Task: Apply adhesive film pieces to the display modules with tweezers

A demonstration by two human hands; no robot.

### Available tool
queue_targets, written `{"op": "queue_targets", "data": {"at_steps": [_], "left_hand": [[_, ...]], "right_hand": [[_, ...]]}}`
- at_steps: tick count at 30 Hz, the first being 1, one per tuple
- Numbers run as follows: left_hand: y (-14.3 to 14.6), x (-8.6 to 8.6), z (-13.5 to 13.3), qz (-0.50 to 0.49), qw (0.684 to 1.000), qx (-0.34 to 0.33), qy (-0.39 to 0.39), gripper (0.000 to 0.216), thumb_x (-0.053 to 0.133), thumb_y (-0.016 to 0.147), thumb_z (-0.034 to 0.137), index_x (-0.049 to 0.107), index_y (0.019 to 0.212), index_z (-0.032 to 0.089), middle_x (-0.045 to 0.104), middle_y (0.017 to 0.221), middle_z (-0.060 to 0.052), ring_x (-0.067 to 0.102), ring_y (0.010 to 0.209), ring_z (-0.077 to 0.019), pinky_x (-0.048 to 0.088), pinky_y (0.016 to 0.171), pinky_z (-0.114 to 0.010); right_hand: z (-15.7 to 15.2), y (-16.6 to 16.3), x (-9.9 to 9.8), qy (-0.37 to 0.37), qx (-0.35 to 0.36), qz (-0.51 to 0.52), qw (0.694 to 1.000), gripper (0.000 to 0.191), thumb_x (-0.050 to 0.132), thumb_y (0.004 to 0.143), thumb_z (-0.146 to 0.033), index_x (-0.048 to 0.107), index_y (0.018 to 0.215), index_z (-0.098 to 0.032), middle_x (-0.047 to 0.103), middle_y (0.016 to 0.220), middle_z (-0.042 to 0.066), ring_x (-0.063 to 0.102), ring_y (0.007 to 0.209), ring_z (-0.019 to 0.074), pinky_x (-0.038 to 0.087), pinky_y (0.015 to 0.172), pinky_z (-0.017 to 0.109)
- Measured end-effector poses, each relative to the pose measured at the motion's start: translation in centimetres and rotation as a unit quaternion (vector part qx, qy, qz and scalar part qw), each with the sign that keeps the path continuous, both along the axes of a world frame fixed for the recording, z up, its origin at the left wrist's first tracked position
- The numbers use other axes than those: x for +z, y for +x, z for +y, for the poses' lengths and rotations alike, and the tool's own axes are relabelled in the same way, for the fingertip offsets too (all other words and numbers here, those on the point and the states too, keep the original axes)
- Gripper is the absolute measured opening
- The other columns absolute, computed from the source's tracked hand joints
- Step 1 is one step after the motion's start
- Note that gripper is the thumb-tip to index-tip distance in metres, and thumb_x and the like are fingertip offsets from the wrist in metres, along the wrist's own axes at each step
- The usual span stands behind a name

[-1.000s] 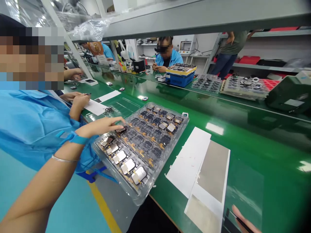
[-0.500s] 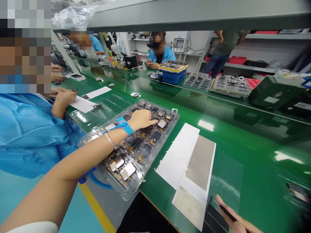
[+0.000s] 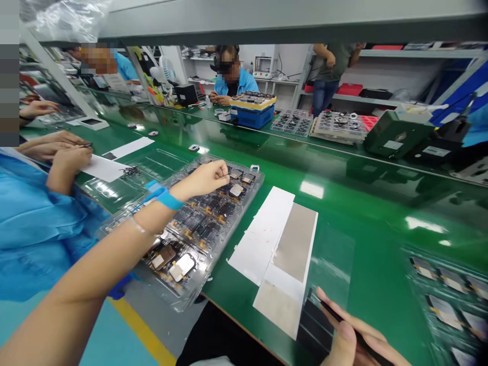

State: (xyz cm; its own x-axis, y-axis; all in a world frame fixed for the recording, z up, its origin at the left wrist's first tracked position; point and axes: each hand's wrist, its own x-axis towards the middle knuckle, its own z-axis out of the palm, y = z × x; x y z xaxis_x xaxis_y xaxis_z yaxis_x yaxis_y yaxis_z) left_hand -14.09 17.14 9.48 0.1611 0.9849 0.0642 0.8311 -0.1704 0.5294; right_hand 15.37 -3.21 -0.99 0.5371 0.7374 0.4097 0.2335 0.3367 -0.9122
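Over the clear tray (image 3: 198, 284) went the left hand (image 3: 204, 178), blue wrist strap (image 3: 166, 197) showing, fingers bunched tight and tips pressed together just above the far rows of small modules (image 3: 236, 189). It may have been nipping one, but the view was too small to say. The tray lay at the near edge of the green worktop (image 3: 343, 203), just left of a white sheet (image 3: 263, 234) and a grey sheet (image 3: 295, 241). Low at the right, the right hand (image 3: 354, 335) pinched a thin dark tool (image 3: 333, 314) between thumb and fingers. A co-worker's hand (image 3: 68, 157) rested on paper at the left.
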Motion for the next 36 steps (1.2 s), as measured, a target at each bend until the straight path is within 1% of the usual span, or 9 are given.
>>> {"op": "queue_targets", "data": {"at_steps": [4, 6, 9, 11, 14, 17, 19, 25, 36], "left_hand": [[3.0, 1.4, -7.1, -0.076, 0.995, -0.068, 0.011, 0.011, 0.059, 0.091, 0.028, 0.058, 0.095, 0.018, 0.07, 0.089, -0.003, 0.066, 0.08, -0.0173, 0.052, 0.069, -0.027], [5.0, 1.3, -11.2, -0.105, 0.986, -0.132, 0.0, 0.004, 0.061, 0.091, 0.027, 0.063, 0.09, 0.023, 0.07, 0.088, 0.0, 0.065, 0.076, -0.0162, 0.051, 0.066, -0.025], [8.1, 0.2, -16.2, -0.155, 0.97, -0.185, -0.014, 0.013, 0.062, 0.089, 0.018, 0.066, 0.093, 0.029, 0.069, 0.082, 0.003, 0.064, 0.068, -0.0138, 0.051, 0.058, -0.022], [10.2, -1.3, -18.0, -0.197, 0.955, -0.219, -0.036, 0.018, 0.064, 0.086, 0.012, 0.066, 0.093, 0.029, 0.069, 0.081, 0.004, 0.065, 0.068, -0.0127, 0.051, 0.058, -0.02], [13.0, -4.2, -18.6, -0.228, 0.937, -0.259, -0.048, 0.016, 0.063, 0.088, 0.011, 0.065, 0.095, 0.026, 0.068, 0.084, 0.003, 0.065, 0.074, -0.0136, 0.053, 0.066, -0.022], [14.9, -6.6, -17.6, -0.163, 0.929, -0.333, -0.007, 0.015, 0.052, 0.096, 0.012, 0.062, 0.103, 0.021, 0.069, 0.091, -0.002, 0.064, 0.085, -0.0183, 0.054, 0.076, -0.031], [15.6, -7.5, -16.7, -0.112, 0.92, -0.373, 0.039, 0.016, 0.047, 0.099, 0.012, 0.061, 0.104, 0.017, 0.069, 0.094, -0.005, 0.063, 0.088, -0.0209, 0.054, 0.079, -0.036], [16.1, -8.1, -15.7, -0.067, 0.916, -0.381, 0.11, 0.02, 0.042, 0.101, 0.012, 0.062, 0.1, 0.015, 0.069, 0.121, -0.009, 0.061, 0.117, -0.0247, 0.052, 0.1, -0.043], [16.1, -8.8, -15.9, -0.056, 0.916, -0.382, 0.107, 0.03, 0.036, 0.103, 0.014, 0.064, 0.095, 0.015, 0.071, 0.12, -0.009, 0.061, 0.121, -0.0242, 0.053, 0.104, -0.043]], "right_hand": [[0.5, -0.9, 2.2, 0.061, -0.067, 0.06, 0.994, 0.023, 0.07, 0.084, -0.018, 0.053, 0.097, -0.024, 0.068, 0.086, 0.004, 0.072, 0.075, 0.0236, 0.064, 0.065, 0.043], [0.6, -0.2, 2.5, 0.062, -0.079, 0.073, 0.992, 0.024, 0.07, 0.083, -0.016, 0.051, 0.096, -0.022, 0.068, 0.085, 0.003, 0.072, 0.076, 0.0227, 0.065, 0.067, 0.042], [0.4, 1.7, 2.5, 0.019, -0.065, 0.084, 0.994, 0.025, 0.071, 0.083, -0.017, 0.05, 0.096, -0.021, 0.069, 0.086, 0.004, 0.074, 0.079, 0.0229, 0.066, 0.067, 0.037], [0.2, 2.9, 2.1, -0.016, -0.045, 0.077, 0.996, 0.024, 0.071, 0.084, -0.018, 0.051, 0.097, -0.021, 0.07, 0.087, 0.005, 0.075, 0.08, 0.0228, 0.065, 0.069, 0.033], [0.0, 3.8, 1.4, -0.071, 0.0, 0.04, 0.997, 0.02, 0.069, 0.085, -0.021, 0.053, 0.098, -0.02, 0.072, 0.088, 0.006, 0.075, 0.081, 0.0213, 0.065, 0.071, 0.029], [0.1, 3.7, 0.6, -0.1, 0.043, 0.017, 0.994, 0.018, 0.066, 0.088, -0.022, 0.052, 0.099, -0.021, 0.072, 0.089, 0.006, 0.075, 0.083, 0.0193, 0.064, 0.072, 0.028], [0.2, 3.4, 0.2, -0.114, 0.06, 0.007, 0.992, 0.017, 0.064, 0.09, -0.022, 0.051, 0.1, -0.022, 0.072, 0.091, 0.006, 0.074, 0.085, 0.0187, 0.063, 0.073, 0.028], [0.5, 3.1, 0.0, -0.15, 0.035, -0.028, 0.988, 0.017, 0.065, 0.089, -0.025, 0.053, 0.1, -0.021, 0.071, 0.094, 0.007, 0.074, 0.084, 0.0182, 0.063, 0.072, 0.027], [1.0, 3.1, 0.3, -0.167, 0.032, 0.009, 0.985, 0.019, 0.068, 0.087, -0.029, 0.054, 0.097, -0.02, 0.073, 0.089, 0.007, 0.074, 0.081, 0.0187, 0.063, 0.068, 0.026]]}}
